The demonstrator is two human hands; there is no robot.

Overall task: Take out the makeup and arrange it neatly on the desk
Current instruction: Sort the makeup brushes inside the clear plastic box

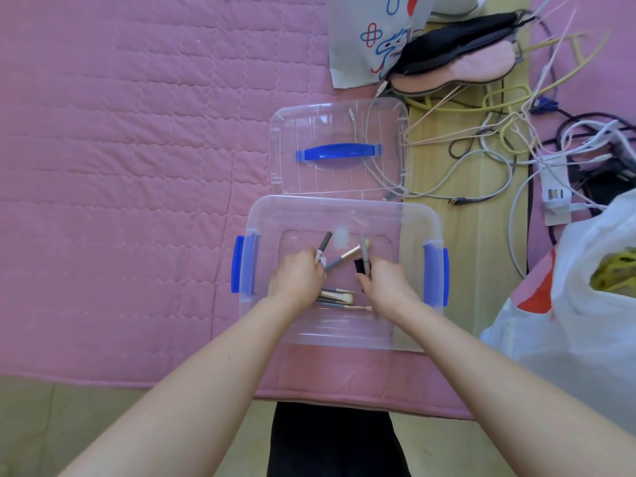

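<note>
home bedroom: pink quilted mat, sleep mask, tangled charging cables.

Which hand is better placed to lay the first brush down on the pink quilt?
Left, probably. The left hand already holds a grey-handled brush in its grip, and the open stretch of pink quilt lies on its side; the right hand faces cables.

left hand grips pencil | right hand grips brush (inside clear box)

2 bare forearms without sleeves, left hand and right hand without rings or watch, black clothing on lower body
</note>
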